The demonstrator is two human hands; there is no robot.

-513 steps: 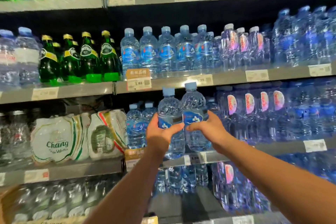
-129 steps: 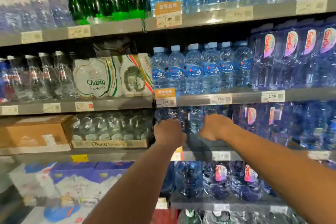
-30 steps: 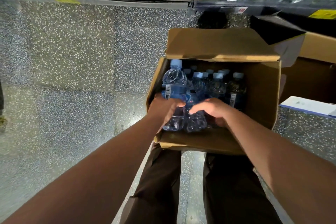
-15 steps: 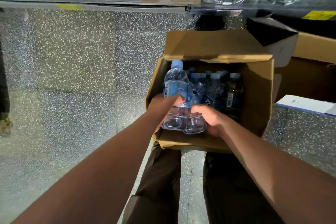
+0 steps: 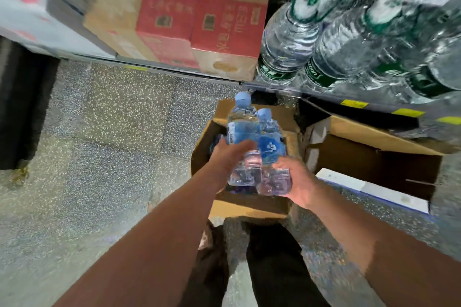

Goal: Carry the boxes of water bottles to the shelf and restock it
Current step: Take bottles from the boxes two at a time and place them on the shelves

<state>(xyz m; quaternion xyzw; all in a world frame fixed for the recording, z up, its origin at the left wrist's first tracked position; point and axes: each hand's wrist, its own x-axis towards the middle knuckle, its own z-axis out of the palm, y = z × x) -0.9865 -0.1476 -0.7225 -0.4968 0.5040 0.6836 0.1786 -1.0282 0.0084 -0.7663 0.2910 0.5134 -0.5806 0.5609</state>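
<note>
Both hands grip bottles at the frame's centre: the left hand (image 5: 230,153) curls round one water bottle (image 5: 243,132), and the right hand (image 5: 295,177) clasps a second bottle (image 5: 270,146) low down. They are held upright, side by side, above the open cardboard box (image 5: 249,207) on the speckled floor (image 5: 104,144). Large green-labelled bottles (image 5: 324,57) fill the bottom shelf, upper right.

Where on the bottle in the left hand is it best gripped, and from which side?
Probably round the straight body just below the blue label, coming from its left, as the left hand does. The bottle stands nearly upright, cap up, with the second bottle tight against its right side, so the left flank is free; the shoulder above tapers.
</note>
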